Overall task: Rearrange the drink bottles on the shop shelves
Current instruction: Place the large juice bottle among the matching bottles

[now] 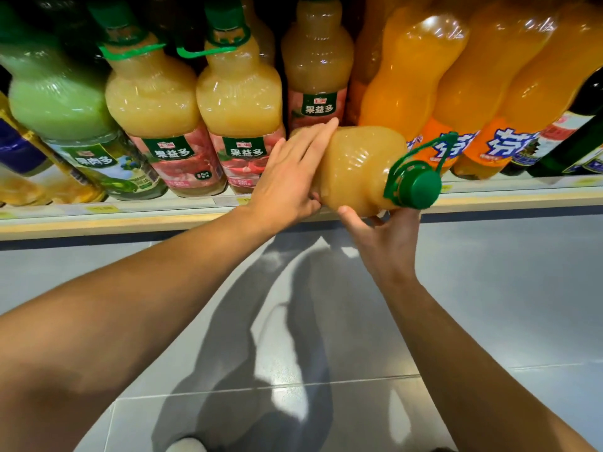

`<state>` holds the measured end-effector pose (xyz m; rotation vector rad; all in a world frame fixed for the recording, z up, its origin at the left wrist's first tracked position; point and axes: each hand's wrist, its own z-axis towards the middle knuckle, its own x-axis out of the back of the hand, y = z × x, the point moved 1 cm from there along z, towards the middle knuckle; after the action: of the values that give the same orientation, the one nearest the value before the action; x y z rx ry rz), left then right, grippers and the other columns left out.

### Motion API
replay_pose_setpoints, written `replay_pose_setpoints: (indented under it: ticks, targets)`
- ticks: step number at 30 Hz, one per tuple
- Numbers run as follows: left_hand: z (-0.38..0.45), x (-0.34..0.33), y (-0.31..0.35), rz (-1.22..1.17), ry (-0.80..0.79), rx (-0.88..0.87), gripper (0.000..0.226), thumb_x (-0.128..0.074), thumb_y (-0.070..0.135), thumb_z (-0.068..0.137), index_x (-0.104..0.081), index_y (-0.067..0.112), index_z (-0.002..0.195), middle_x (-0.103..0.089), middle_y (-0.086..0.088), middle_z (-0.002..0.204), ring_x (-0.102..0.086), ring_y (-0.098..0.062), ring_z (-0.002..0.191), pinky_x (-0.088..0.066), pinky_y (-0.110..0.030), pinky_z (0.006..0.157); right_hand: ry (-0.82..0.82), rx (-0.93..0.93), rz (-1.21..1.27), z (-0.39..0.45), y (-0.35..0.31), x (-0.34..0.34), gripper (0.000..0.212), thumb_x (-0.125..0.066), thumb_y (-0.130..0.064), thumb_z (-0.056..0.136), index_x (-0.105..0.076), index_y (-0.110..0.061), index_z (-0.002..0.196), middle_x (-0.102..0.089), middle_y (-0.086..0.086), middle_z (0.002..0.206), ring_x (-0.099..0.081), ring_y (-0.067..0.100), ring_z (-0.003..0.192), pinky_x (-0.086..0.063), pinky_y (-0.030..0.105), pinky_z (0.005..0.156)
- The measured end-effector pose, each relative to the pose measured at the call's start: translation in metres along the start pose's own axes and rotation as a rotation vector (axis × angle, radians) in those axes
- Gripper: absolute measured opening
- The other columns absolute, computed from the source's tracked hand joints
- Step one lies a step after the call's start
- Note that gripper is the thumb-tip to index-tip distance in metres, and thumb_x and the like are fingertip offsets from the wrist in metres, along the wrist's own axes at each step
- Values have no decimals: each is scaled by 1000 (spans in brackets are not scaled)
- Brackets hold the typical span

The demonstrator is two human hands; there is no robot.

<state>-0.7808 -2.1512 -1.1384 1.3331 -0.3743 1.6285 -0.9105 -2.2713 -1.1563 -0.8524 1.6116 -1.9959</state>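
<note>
A large bottle of cloudy yellow juice (359,168) with a green cap (421,190) lies tipped over at the shelf's front edge, cap toward me. My left hand (290,177) wraps round its lower body, fingers stretched along the side and thumb underneath. My right hand (381,236) cups the bottle's neck from below, thumb and fingers curled up beside the cap. Three matching juice bottles (241,102) with pink labels stand upright on the shelf behind and to the left.
Orange soda bottles (421,66) lean at the right, with dark green glass bottles (574,138) beyond them. A pale green juice bottle (55,93) stands at the left. The wooden shelf edge (130,220) runs across; grey floor tiles (505,305) lie below.
</note>
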Motion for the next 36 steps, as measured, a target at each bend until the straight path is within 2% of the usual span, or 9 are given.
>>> replay_pose_setpoints:
  ticks: [4, 9, 12, 14, 17, 21, 26, 30, 36]
  targets:
    - [-13, 11, -4, 54, 13, -41, 118, -86, 44, 67, -12, 21, 157, -26, -9, 160, -22, -32, 149, -21, -59, 118, -46, 40, -55, 0, 13, -2, 90, -85, -52, 66, -43, -19, 139, -49, 6, 140, -51, 23, 129, -48, 46, 103]
    - [-26, 12, 12, 85, 89, -117, 115, -86, 53, 67, -13, 31, 153, -20, -19, 160, -19, -37, 149, -14, -63, 119, -35, 117, -89, 1, -6, -9, 85, -82, -36, 64, -40, -23, 138, -43, 7, 143, -47, 23, 133, -48, 46, 104]
    - [-27, 17, 7, 97, 102, -43, 116, -87, 55, 65, -16, 28, 153, -21, -20, 161, -20, -35, 149, -10, -61, 119, -79, 169, -141, 0, -28, -10, 96, -83, -24, 65, -32, -18, 146, -36, 10, 149, -42, 20, 136, -44, 34, 109]
    - [-22, 26, 2, 196, 110, -23, 114, -86, 58, 64, -27, 20, 154, -21, -17, 163, -18, -35, 150, -10, -64, 117, -145, 260, -228, 8, -43, -8, 89, -81, -23, 71, -35, -8, 146, -36, 13, 150, -39, 21, 137, -37, 26, 112]
    - [-11, 40, -3, 325, 121, 14, 114, -80, 63, 65, -28, 15, 155, -21, -12, 164, -13, -35, 152, -6, -68, 115, -245, 335, -348, 34, -62, -10, 78, -75, -29, 83, -36, -9, 147, -39, 9, 149, -40, 18, 137, -37, 31, 113]
    - [2, 42, -4, 370, 162, 40, 98, -72, 60, 75, -33, 12, 151, -31, -9, 161, -18, -36, 151, -7, -73, 114, -237, 283, -413, 60, -82, -18, 71, -72, -30, 88, -35, -18, 148, -42, -1, 147, -37, 1, 127, -27, 1, 98]
    - [15, 46, -12, 390, 193, 153, 85, -56, 58, 87, -29, 15, 155, -36, -4, 159, -15, -34, 152, -3, -71, 114, -260, 365, -486, 84, -96, -31, 75, -69, -34, 89, -29, -21, 152, -43, -3, 151, -40, 13, 137, -35, 35, 114]
    - [22, 41, -15, 411, 208, 186, 73, -55, 51, 93, -32, 19, 154, -40, -4, 157, -18, -34, 151, -3, -71, 113, -329, 385, -581, 86, -91, -27, 93, -72, -19, 88, -10, -21, 158, -29, 0, 158, -31, 17, 143, -26, 31, 115]
    - [23, 37, -16, 411, 214, 179, 73, -51, 53, 94, -29, 20, 155, -42, -1, 155, -18, -34, 151, -3, -71, 115, -259, 460, -623, 79, -73, -28, 97, -70, -5, 87, -6, -26, 157, -26, 0, 160, -29, 17, 145, -33, 37, 117]
